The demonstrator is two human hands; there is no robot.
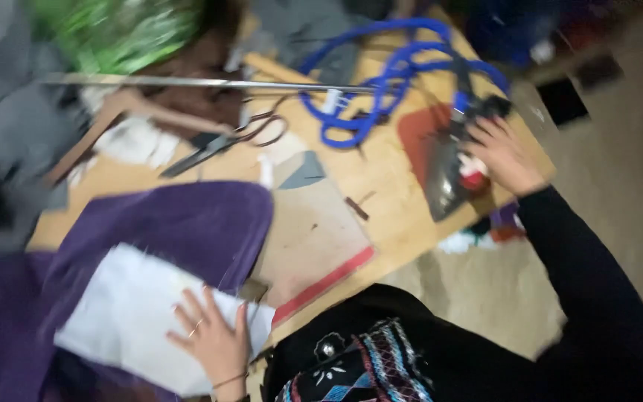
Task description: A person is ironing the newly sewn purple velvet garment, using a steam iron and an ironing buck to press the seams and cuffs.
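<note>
Head view | left hand (213, 342) flat, open on white cloth (135, 316) | right hand (501, 152) grasping iron (452, 167) | scissors (225, 141), blue cord (388, 74) between.

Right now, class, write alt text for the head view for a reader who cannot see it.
The right hand grips a clothes iron on a wooden table, while the left hand lies flat on white fabric over purple cloth. Scissors and a blue cord lie behind.

Purple cloth (187, 223), white sheet (135, 313), blue cord (381, 82)

Single head view, tilted, looking steeply down, close over wooden worktable (388, 201); motion-blurred.
</note>
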